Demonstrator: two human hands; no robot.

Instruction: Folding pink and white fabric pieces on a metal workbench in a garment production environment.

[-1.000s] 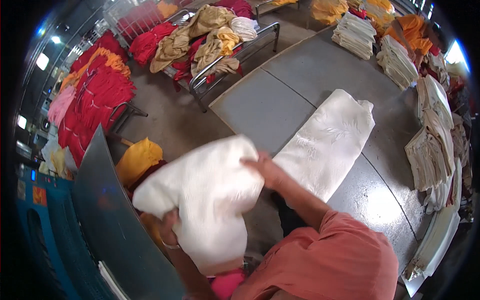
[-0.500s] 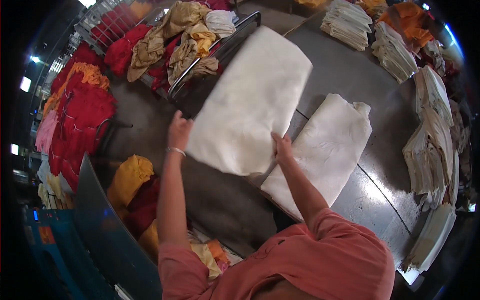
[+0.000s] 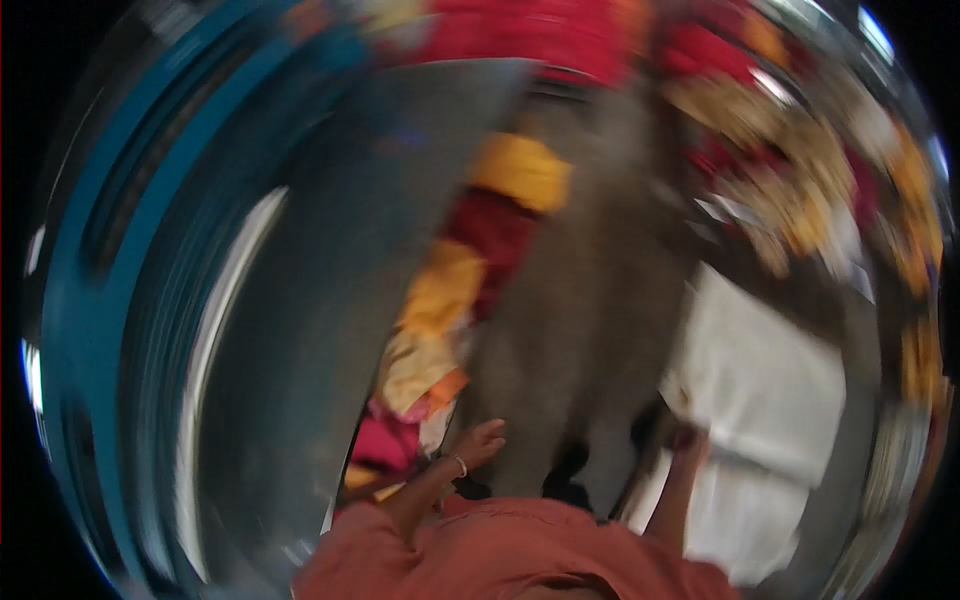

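My left hand is empty, its fingers stretched out and a pale band at the wrist. It hovers beside a heap of bunched cloths, touching none that I can make out. To the right, my right hand is at the near left corner of a folded white cloth. It seems closed on that edge, though motion blurs the fingers. A second folded white cloth lies nearer to me, partly covered by the first and by my right forearm.
A dark panel fills the left, with blue equipment beyond. Along its edge lie a yellow cloth, a dark red cloth and a pink cloth. Red cloths are piled ahead; tan cloths lie far right.
My view has swung left, so the panel and coloured cloths now fill more of it. My left hand has moved away from the white cloth, which is now lower, overlapping the other.
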